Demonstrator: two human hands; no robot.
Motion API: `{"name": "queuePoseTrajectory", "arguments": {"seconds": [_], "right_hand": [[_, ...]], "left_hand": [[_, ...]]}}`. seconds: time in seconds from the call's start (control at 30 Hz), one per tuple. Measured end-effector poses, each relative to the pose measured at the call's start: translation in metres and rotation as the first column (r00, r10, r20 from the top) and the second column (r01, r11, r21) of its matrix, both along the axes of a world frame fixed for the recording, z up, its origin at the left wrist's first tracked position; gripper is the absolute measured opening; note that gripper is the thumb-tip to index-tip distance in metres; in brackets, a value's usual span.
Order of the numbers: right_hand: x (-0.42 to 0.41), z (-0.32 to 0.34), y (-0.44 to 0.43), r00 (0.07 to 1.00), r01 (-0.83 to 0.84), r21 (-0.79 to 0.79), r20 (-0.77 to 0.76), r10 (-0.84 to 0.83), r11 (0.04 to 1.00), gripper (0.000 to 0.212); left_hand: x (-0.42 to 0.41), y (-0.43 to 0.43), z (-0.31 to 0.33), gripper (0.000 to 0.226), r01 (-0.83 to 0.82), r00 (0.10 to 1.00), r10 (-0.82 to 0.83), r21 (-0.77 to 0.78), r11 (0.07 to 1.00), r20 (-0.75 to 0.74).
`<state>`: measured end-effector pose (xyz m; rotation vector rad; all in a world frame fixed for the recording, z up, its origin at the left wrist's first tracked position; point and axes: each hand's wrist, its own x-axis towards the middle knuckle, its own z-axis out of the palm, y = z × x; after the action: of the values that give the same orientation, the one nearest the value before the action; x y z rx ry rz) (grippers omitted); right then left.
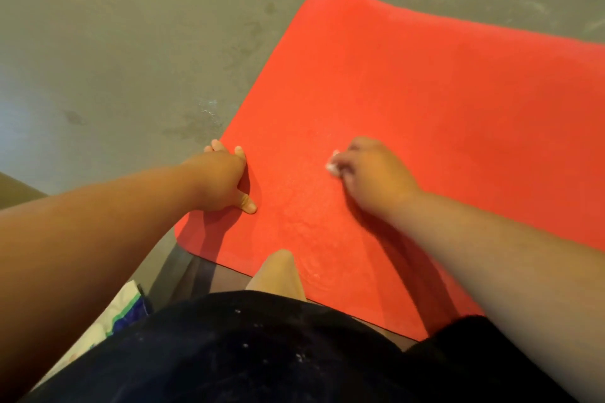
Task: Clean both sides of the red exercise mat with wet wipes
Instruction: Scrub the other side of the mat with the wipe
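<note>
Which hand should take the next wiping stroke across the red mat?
Right. The right hand grips the white wipe against the mat near its middle. The left hand holds no wipe and presses on the mat's left edge, probably steadying it.

Red mat (425,101) on grey floor (114,42)

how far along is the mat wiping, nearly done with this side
Done: faint wet streaks mark the near end of the red mat. In hand: the right hand rubs a balled white wipe mid-mat while the left hand braces the edge. Left: the far stretch looks dry; whether the other side is done cannot be told.
</note>
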<state>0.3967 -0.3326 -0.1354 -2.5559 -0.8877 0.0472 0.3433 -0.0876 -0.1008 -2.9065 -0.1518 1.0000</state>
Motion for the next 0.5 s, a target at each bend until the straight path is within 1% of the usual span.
{"name": "queuePoseTrajectory", "arguments": {"seconds": [0.03,0.07,0.1,0.13,0.17,0.2,0.27,0.33,0.37,0.4,0.43,0.47,0.5], "right_hand": [[0.017,0.001,-0.011,0.986,0.167,-0.001,-0.012,-0.167,0.986,0.021],[0.029,0.001,-0.021,0.943,0.330,0.002,-0.042,-0.330,0.944,0.020],[0.033,0.001,-0.026,0.889,0.454,0.013,-0.070,-0.452,0.891,0.020],[0.030,0.001,-0.024,0.855,0.515,0.031,-0.085,-0.511,0.857,0.020],[0.020,0.000,-0.016,0.859,0.510,0.061,-0.088,-0.505,0.858,0.019],[0.005,-0.001,-0.004,0.895,0.445,0.103,-0.094,-0.436,0.890,0.017],[-0.033,-0.001,0.023,0.973,0.202,0.147,-0.140,-0.182,0.968,0.017],[-0.059,0.006,0.037,0.983,-0.026,0.138,-0.174,0.050,0.990,0.022],[-0.061,0.010,0.037,0.980,-0.078,0.142,-0.168,0.102,0.987,0.026],[-0.055,0.013,0.032,0.982,-0.064,0.160,-0.167,0.091,0.985,0.029],[-0.044,0.014,0.023,0.989,0.004,0.178,-0.145,0.022,0.984,0.032],[-0.028,0.011,0.010,0.992,0.098,0.182,-0.097,-0.082,0.978,0.035],[-0.010,0.008,-0.008,0.977,0.211,0.162,-0.034,-0.208,0.964,0.039]], "left_hand": [[0.000,0.000,0.000,0.121,-0.001,1.000,0.001,0.001,1.000,-0.002],[0.001,-0.001,0.001,0.122,0.001,1.000,-0.001,0.004,1.000,-0.005],[0.002,0.000,0.000,0.122,0.002,1.000,-0.002,0.009,1.000,-0.012],[0.002,0.000,0.000,0.123,0.001,1.000,-0.001,0.013,1.000,-0.020],[0.003,0.000,0.000,0.124,0.000,1.000,0.000,0.016,1.000,-0.029],[0.004,0.000,0.001,0.124,0.004,0.999,-0.003,0.021,1.000,-0.035],[0.005,0.000,0.001,0.125,0.012,0.999,-0.010,0.035,0.999,-0.042],[0.004,-0.001,0.002,0.126,0.005,0.999,-0.003,0.037,0.999,-0.042],[0.003,0.000,0.002,0.126,-0.012,0.999,0.013,0.035,0.999,-0.047],[0.003,-0.001,0.003,0.125,-0.025,0.999,0.026,0.034,0.999,-0.047],[0.002,-0.003,0.005,0.124,-0.022,0.999,0.023,0.029,0.999,-0.027],[0.001,-0.007,0.005,0.120,0.014,0.999,-0.014,0.014,1.000,0.034],[0.000,-0.013,0.005,0.113,0.095,0.987,-0.090,-0.029,0.995,0.133]]}}
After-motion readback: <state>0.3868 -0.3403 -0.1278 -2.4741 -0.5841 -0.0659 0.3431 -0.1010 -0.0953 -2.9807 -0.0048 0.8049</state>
